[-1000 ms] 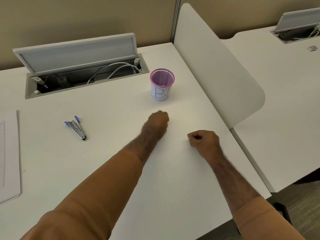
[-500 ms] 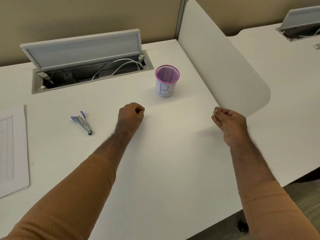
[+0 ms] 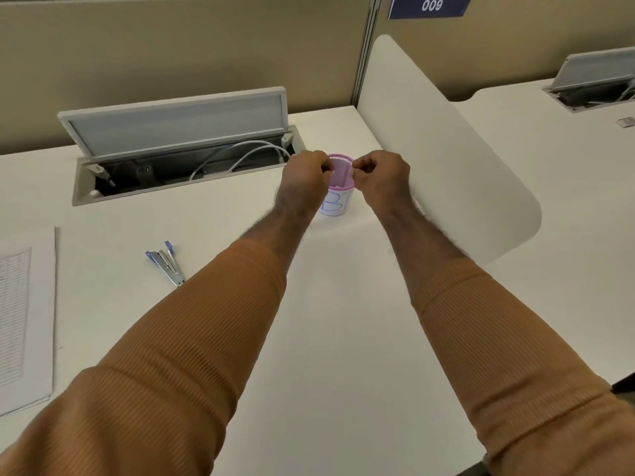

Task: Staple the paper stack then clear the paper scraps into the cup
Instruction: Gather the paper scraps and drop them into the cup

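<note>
The desk (image 3: 326,338) at frame centre shows no scraps, so clearing looks nearly done. The paper stack (image 3: 24,321) lies at left edge, stapler (image 3: 166,264) beside. Both fists, left hand (image 3: 304,175) and right hand (image 3: 381,173), hover curled over the cup (image 3: 338,194); contents hidden.

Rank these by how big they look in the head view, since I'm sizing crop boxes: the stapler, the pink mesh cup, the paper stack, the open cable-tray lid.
1. Cable-tray lid
2. Paper stack, cut off by the frame's left edge
3. Pink mesh cup, partly hidden by both hands
4. Stapler, close to the cup in apparent size; nearness makes that order unsure.
</note>
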`<state>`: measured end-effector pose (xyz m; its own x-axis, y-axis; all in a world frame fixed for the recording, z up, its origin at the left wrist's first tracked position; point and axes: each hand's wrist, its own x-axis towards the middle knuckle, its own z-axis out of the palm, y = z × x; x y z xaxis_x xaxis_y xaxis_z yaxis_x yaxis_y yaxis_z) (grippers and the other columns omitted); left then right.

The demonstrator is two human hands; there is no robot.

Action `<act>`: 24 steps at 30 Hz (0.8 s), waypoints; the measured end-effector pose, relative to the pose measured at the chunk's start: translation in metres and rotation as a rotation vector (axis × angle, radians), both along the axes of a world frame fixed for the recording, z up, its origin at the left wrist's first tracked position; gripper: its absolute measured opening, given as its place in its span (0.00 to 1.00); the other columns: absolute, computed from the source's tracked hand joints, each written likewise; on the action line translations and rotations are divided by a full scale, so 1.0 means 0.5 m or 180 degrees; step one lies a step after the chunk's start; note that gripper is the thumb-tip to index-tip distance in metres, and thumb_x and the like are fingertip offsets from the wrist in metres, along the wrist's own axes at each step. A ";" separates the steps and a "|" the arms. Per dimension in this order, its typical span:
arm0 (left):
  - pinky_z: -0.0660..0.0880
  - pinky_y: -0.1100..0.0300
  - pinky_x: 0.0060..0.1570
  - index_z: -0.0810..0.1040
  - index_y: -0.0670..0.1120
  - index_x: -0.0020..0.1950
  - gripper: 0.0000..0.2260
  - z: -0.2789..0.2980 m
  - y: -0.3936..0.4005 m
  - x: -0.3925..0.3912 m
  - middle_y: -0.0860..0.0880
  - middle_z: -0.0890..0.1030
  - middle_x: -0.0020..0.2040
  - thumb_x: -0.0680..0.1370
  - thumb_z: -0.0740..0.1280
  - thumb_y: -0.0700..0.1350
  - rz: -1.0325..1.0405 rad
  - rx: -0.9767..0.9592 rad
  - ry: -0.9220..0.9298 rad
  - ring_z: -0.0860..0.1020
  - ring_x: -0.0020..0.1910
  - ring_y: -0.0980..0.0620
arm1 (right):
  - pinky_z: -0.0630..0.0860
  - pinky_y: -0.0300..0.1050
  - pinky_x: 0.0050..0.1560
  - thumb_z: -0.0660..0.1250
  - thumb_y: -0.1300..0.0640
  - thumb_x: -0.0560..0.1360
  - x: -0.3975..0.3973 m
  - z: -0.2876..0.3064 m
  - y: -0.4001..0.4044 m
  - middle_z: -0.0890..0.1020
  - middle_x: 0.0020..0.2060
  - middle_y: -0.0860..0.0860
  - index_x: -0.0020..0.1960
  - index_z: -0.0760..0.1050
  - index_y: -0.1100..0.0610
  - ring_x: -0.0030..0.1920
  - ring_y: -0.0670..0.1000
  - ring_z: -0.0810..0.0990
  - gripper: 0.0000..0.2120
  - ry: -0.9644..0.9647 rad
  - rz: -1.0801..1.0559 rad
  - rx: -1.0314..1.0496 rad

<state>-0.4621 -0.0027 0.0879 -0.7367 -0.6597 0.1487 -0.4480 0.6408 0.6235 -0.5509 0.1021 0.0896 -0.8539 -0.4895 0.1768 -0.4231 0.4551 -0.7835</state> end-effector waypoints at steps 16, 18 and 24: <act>0.79 0.51 0.60 0.84 0.47 0.61 0.13 0.002 -0.030 -0.035 0.45 0.86 0.54 0.79 0.67 0.49 -0.0426 -0.0510 -0.0984 0.82 0.54 0.44 | 0.73 0.43 0.45 0.63 0.43 0.77 -0.014 -0.012 -0.049 0.84 0.51 0.54 0.60 0.80 0.50 0.51 0.59 0.81 0.17 0.1051 0.0384 0.1719; 0.79 0.50 0.59 0.84 0.48 0.61 0.13 0.003 -0.030 -0.042 0.46 0.86 0.54 0.79 0.67 0.49 -0.0442 -0.0533 -0.1019 0.82 0.53 0.44 | 0.71 0.43 0.43 0.63 0.43 0.77 -0.020 -0.014 -0.045 0.85 0.50 0.54 0.59 0.81 0.51 0.50 0.59 0.82 0.17 0.1042 0.0365 0.1664; 0.80 0.51 0.58 0.82 0.49 0.64 0.13 0.012 -0.031 -0.056 0.46 0.86 0.55 0.80 0.68 0.47 -0.0477 -0.0489 -0.1113 0.82 0.52 0.46 | 0.75 0.43 0.44 0.63 0.52 0.78 -0.025 -0.019 -0.047 0.86 0.49 0.52 0.57 0.82 0.52 0.48 0.57 0.82 0.13 0.0853 0.0178 0.1438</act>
